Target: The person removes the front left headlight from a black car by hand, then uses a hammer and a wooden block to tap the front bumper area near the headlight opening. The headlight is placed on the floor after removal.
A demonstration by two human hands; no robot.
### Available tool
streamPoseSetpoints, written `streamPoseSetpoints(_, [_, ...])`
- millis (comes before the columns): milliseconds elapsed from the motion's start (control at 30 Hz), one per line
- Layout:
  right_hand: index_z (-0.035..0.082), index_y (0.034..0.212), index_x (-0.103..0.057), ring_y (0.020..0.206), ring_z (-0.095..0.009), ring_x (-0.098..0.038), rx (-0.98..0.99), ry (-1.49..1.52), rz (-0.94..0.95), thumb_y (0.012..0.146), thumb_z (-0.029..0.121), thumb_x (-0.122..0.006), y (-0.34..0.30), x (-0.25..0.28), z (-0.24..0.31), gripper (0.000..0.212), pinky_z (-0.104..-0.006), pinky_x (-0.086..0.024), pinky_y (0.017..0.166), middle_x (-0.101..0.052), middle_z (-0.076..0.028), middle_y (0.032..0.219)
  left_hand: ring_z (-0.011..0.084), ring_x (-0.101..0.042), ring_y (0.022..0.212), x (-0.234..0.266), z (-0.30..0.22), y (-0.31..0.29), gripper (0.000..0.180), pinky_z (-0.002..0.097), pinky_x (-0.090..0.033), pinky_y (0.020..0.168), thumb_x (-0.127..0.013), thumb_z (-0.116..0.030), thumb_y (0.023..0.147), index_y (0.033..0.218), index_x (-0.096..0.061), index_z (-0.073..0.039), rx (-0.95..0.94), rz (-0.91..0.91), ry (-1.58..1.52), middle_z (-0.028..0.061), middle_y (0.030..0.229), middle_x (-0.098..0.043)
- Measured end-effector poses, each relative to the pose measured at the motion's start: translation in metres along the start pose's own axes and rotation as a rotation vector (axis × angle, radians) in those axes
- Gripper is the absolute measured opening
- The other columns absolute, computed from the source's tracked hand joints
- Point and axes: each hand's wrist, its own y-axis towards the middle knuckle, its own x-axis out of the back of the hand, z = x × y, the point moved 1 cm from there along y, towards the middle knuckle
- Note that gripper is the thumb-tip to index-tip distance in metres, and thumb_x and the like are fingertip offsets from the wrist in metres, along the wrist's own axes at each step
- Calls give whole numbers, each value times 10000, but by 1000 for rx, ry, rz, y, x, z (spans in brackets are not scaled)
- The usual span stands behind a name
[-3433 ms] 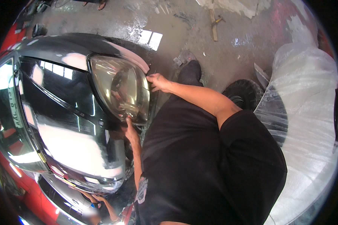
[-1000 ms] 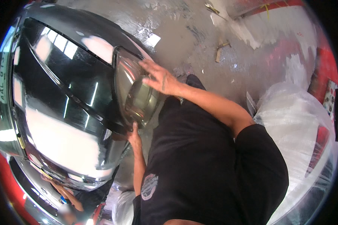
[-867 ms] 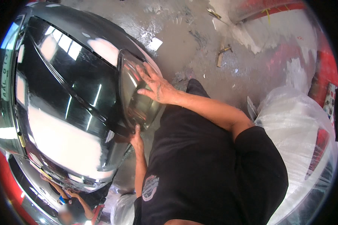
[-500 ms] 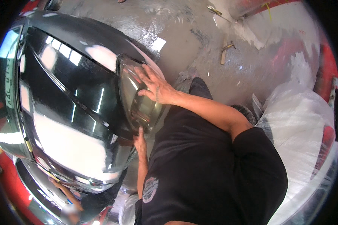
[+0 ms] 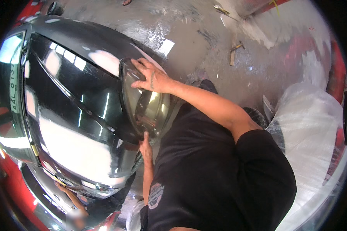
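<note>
A clear-lensed headlight [image 5: 152, 109] sits in the front corner of a black car [image 5: 92, 92] with whitish patches on its panels. My right hand [image 5: 153, 79] rests on the far part of the lens, fingers spread and thumb apart. At the headlight's near end, my left hand [image 5: 145, 147] has its thumb up against the edge. The other fingers of that hand bend below the edge and are mostly hidden.
Another person's arm [image 5: 68, 194] reaches to the car at the lower left. Plastic sheeting [image 5: 304, 134] covers something large on my right. A hammer [image 5: 234, 54] lies on the wet grey floor [image 5: 189, 57], with another tool [image 5: 221, 10] farther off.
My right hand has slid a little toward the far end of the headlight. My left hand keeps its place at the near end. The whole view has shifted slightly.
</note>
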Motion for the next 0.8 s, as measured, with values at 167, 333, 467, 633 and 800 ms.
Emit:
streamPoseSetpoints(167, [-53,1613,-342,1390,-441,-502,-85,90,-1,853,664,-764,-3,0,-3,1126,-463,-426,1172,-438,-298,1508,302,-556,1308,5,12,10,683,411,-392,1138,-687,-450,1020,1436,-573,80,64,34,129,186,1446,-607])
streamPoseSetpoints(333, [-21,1614,-364,1462,-426,-428,-111,176,-23,866,639,-762,-10,-3,1,1074,-471,-381,1210,-426,-278,1566,282,-581,1265,4,22,21,683,404,-414,1112,-700,-453,1008,1411,-590,88,-3,73,112,176,1407,-636])
streamPoseSetpoints(467, [-15,1615,-367,1378,-418,-509,-39,149,-57,893,597,-759,-16,-2,-1,1025,-445,-429,1161,-473,-266,1486,274,-592,1239,6,25,24,669,406,-433,1093,-708,-437,1003,1397,-597,93,42,116,140,172,1388,-646])
streamPoseSetpoints(633, [-5,1605,-390,1421,-409,-470,-4,200,-64,898,580,-763,-19,-4,-7,990,-454,-399,1187,-475,-256,1514,272,-606,1200,1,21,24,652,409,-446,1071,-725,-433,992,1353,-628,101,-102,39,42,179,1339,-672])
streamPoseSetpoints(800, [-16,1555,-467,1342,-386,-566,-39,288,-88,955,516,-727,-18,-6,-32,843,-436,-454,1135,-548,-260,1478,272,-618,1167,4,26,26,661,413,-456,1060,-731,-448,985,1334,-637,106,-56,57,105,177,1320,-681])
